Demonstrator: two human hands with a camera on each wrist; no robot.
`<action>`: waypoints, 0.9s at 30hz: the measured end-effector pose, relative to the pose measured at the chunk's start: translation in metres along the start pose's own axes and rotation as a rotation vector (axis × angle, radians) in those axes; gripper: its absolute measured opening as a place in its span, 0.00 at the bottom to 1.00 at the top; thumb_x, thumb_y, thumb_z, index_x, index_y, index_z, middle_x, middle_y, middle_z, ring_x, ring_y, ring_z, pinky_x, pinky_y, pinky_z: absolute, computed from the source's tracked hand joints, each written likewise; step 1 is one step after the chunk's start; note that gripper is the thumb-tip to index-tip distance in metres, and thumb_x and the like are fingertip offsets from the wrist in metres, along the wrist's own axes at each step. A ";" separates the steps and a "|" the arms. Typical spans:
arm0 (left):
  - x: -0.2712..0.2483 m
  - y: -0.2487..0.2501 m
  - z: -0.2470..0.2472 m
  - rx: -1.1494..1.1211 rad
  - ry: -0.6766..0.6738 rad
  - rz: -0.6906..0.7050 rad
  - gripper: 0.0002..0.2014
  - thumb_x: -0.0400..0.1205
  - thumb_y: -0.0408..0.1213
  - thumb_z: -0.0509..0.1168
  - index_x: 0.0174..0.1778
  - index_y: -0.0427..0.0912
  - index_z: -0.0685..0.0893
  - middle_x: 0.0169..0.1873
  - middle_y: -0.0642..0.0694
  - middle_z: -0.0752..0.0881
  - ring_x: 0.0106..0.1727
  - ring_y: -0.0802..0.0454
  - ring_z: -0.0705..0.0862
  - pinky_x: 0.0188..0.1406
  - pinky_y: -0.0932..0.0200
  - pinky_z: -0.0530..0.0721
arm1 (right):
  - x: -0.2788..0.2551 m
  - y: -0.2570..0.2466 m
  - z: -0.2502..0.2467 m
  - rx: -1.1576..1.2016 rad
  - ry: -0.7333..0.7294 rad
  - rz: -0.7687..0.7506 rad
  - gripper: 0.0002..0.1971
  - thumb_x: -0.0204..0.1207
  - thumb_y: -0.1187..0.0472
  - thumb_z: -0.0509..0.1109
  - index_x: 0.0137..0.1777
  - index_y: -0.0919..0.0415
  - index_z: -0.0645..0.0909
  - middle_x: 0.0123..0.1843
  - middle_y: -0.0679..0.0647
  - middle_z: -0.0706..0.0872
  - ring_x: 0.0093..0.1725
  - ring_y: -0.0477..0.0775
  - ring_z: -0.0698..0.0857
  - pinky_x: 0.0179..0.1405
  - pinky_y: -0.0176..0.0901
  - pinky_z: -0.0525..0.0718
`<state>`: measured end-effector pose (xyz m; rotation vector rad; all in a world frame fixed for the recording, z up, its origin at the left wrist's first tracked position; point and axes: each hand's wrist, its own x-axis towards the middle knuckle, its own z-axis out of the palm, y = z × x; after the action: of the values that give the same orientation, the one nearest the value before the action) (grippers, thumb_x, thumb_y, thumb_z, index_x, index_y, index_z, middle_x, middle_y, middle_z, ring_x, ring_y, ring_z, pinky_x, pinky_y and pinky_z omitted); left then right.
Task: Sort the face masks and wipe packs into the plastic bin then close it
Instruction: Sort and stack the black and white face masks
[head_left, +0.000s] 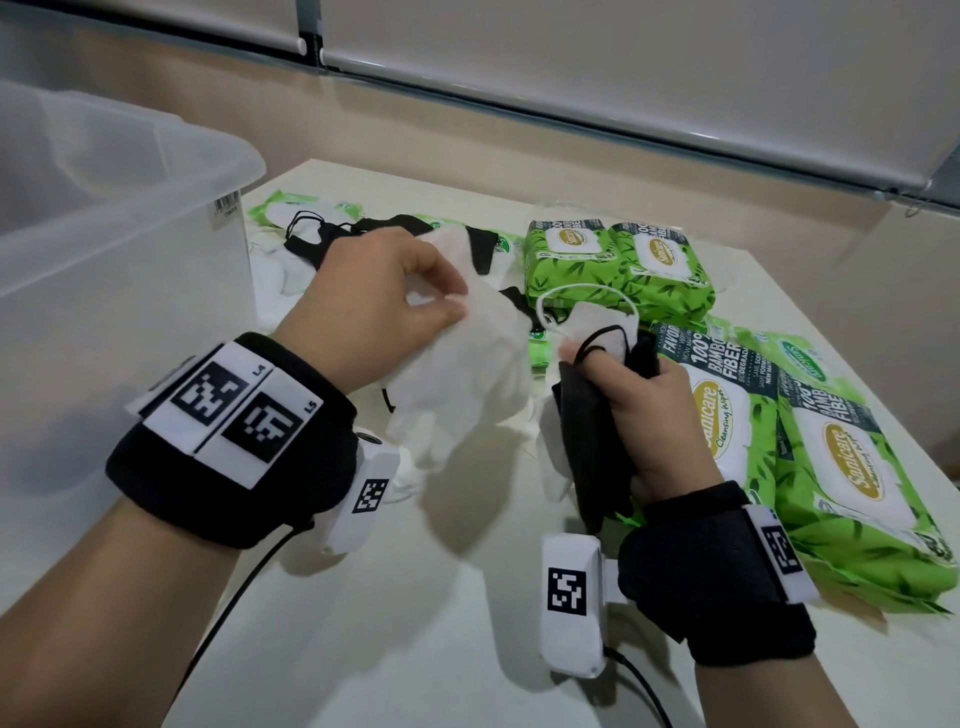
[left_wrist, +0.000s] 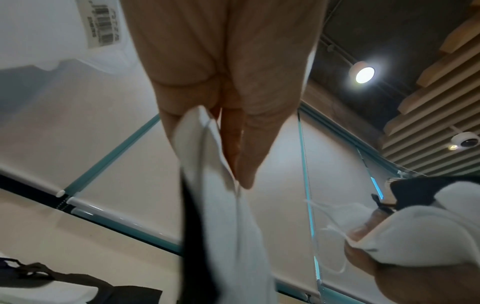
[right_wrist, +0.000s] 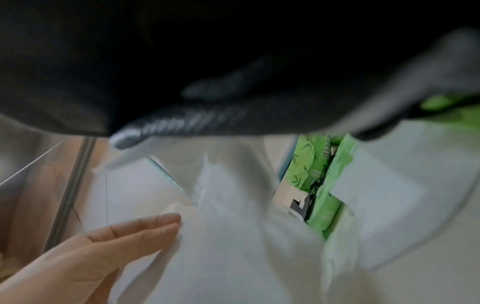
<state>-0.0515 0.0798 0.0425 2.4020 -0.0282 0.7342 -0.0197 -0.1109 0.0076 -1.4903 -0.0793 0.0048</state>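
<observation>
My left hand (head_left: 410, 299) pinches a bunch of white face masks (head_left: 462, 374) above the table's middle; the left wrist view shows the white mask (left_wrist: 223, 216) hanging from the fingers (left_wrist: 246, 144). My right hand (head_left: 618, 384) grips a bundle of black and white masks (head_left: 587, 441), an ear loop over one finger; in the right wrist view that black mask (right_wrist: 182, 72) fills the top. More masks (head_left: 332, 234) lie loose behind. Green wipe packs (head_left: 618, 265) lie at the back, larger packs (head_left: 831, 467) at the right. The clear plastic bin (head_left: 119, 228) stands open at the left.
The white table (head_left: 441, 623) runs to an edge at the right behind the packs. Roller blinds (head_left: 623, 78) cover the wall behind. Cables trail from both wrist cameras across the near table.
</observation>
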 end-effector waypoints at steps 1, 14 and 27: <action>0.001 -0.002 -0.002 0.010 0.032 -0.025 0.04 0.75 0.36 0.72 0.44 0.46 0.89 0.44 0.50 0.83 0.47 0.57 0.77 0.44 0.72 0.65 | 0.002 0.001 -0.001 0.014 0.033 0.018 0.06 0.72 0.69 0.73 0.36 0.64 0.79 0.34 0.61 0.73 0.36 0.57 0.74 0.35 0.50 0.73; -0.002 0.005 -0.002 -0.124 0.036 -0.061 0.08 0.76 0.32 0.70 0.39 0.51 0.87 0.34 0.65 0.82 0.39 0.68 0.80 0.40 0.85 0.68 | 0.004 0.004 -0.001 0.061 -0.056 0.037 0.10 0.71 0.63 0.76 0.31 0.61 0.79 0.30 0.60 0.78 0.30 0.55 0.78 0.32 0.43 0.77; -0.006 0.013 -0.002 -0.416 -0.168 -0.105 0.10 0.73 0.30 0.73 0.35 0.53 0.88 0.28 0.59 0.86 0.33 0.70 0.80 0.40 0.74 0.76 | -0.002 0.012 0.004 -0.224 -0.343 -0.096 0.18 0.67 0.77 0.72 0.41 0.51 0.85 0.36 0.45 0.89 0.38 0.43 0.84 0.43 0.35 0.81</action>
<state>-0.0601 0.0695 0.0476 2.0416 -0.1120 0.4266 -0.0210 -0.1058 -0.0039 -1.6954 -0.4408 0.1791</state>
